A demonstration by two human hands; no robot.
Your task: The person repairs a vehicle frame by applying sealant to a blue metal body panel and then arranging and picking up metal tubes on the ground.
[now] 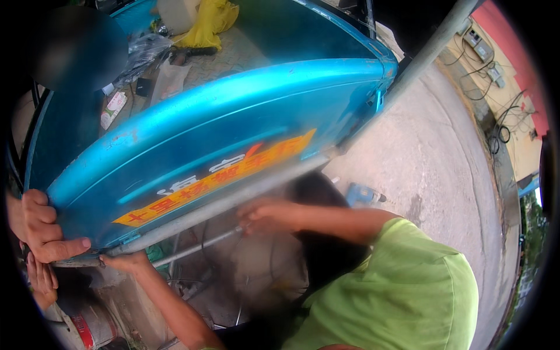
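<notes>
A large glossy blue tailgate (pixel 233 125) with an orange lettered strip (pixel 216 178) crosses the view, tilted, with a grey pipe-like bar (pixel 233 205) along its lower edge. My left hand (pixel 127 262) is under its lower left corner, fingers pinched at a small part I cannot make out. A slim metal rod (pixel 201 246) slants below the bar. My right hand (pixel 263 217), blurred, is closed at the rod's upper end. At the left, another person's hand (pixel 45 230) grips the tailgate's end; a second hand (pixel 42 283) of theirs is below it.
A blue power drill (pixel 363 194) lies on the concrete ground (pixel 417 140) at right. Behind the tailgate, a cargo bed holds a yellow bag (pixel 211 23) and loose plastic (pixel 143 52). A grey pole (pixel 431 46) rises at upper right. A white-and-red bucket (pixel 90 326) stands at lower left.
</notes>
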